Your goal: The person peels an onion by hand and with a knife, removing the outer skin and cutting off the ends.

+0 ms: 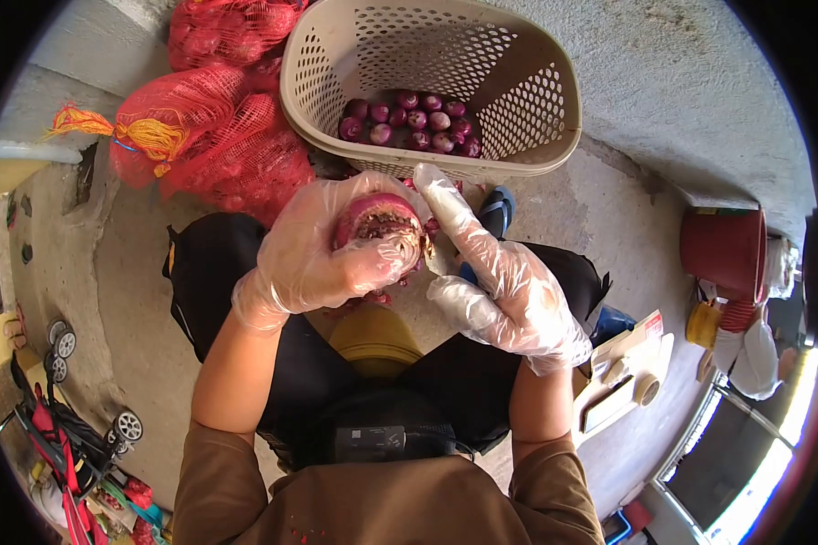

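In a clear plastic glove, my left hand (304, 250) is wrapped round a red onion (377, 211). The onion's brown root end faces up, and dry skin hangs loose at its right side. My right hand (509, 282), gloved the same way, is just to the right of the onion. Its thumb and fingers are spread apart with nothing between them. Beyond both hands stands a beige perforated basket (536, 165) with several red onions (416, 119) at its bottom. Bits of onion skin (379, 297) lie on the floor below my hands.
Red mesh sacks (236, 136) of onions lean at the basket's left. A yellow stool or tub (373, 336) is between my legs. On the right are cardboard pieces (623, 368) and a dark red bucket (723, 252). A stroller (73, 400) stands at the left.
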`<state>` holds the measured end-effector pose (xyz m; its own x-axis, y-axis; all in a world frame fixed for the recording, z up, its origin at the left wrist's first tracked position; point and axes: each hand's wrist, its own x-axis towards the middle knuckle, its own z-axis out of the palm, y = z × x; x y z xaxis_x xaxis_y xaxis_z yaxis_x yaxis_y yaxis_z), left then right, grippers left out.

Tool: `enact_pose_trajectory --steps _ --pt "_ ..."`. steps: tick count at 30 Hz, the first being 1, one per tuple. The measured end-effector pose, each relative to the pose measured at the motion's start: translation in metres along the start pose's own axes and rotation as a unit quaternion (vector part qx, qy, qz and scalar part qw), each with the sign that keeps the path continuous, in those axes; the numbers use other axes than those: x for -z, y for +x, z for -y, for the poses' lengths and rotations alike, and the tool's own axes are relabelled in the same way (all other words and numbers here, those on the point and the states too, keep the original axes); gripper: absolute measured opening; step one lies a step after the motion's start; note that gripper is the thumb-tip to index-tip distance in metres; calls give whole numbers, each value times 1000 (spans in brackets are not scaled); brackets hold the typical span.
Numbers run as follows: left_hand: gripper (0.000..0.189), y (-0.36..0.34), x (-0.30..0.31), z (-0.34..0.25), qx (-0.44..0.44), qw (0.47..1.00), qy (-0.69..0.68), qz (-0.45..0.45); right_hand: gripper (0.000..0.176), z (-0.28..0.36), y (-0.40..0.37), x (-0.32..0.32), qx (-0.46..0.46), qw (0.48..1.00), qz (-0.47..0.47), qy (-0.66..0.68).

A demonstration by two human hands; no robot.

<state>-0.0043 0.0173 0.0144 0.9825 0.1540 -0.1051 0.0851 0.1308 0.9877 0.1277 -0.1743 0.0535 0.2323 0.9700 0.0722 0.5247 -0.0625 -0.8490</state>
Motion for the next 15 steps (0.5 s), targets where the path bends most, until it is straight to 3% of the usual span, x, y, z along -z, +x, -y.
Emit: enact_pose_trajectory --steps 6,9,12,15 --pt "67 1 -24 7 -14 982 -177 -68 73 -2 -1 -3 -13 999 -35 -2" --pt "68 4 -21 5 -47 968 -243 -41 75 -5 -4 -5 -29 998 -55 -8" --pt "67 3 -21 -7 -20 948 -314 -44 76 -5 -3 -5 4 997 -75 -2" --pt "66 3 -21 4 -43 962 -260 -68 76 -3 0 -8 26 996 -86 14"
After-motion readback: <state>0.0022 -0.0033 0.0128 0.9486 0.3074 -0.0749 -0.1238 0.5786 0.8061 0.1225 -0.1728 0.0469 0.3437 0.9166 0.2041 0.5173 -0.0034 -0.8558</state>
